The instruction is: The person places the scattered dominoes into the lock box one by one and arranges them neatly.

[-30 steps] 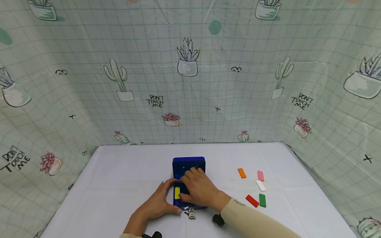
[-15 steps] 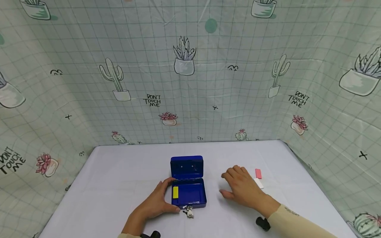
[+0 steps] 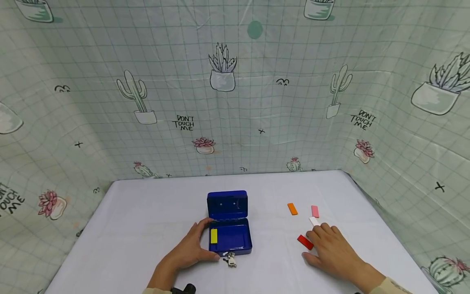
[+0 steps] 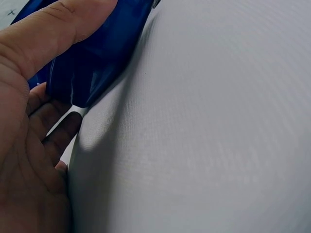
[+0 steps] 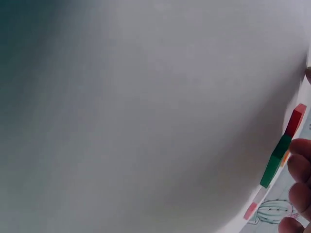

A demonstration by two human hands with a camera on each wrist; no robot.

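A blue metal cash box (image 3: 235,237) stands with its lid raised, a yellow block (image 3: 214,236) lying inside along the left wall. My left hand (image 3: 189,250) grips the box's left side, thumb at the front corner and fingers toward the back. Keys (image 3: 231,260) hang from the lock at the front. On the right, my right hand (image 3: 334,254) is low over the table with nothing gripped, fingers slightly bent. Its fingertips are right at a green block (image 5: 276,161) in the right wrist view; the hand hides that block in the head view. A red block (image 3: 305,242) lies just left of them.
Beyond the right hand lie a white block (image 3: 314,221), partly covered by the fingers, and a pink block (image 3: 315,211). An orange block (image 3: 292,209) is farther left. A white cloth covers the table (image 3: 158,208), and a printed curtain (image 3: 176,94) surrounds it.
My right hand has come out of the box and moved right, down to the green block. My left hand stays on the box. The yellow block stays inside.
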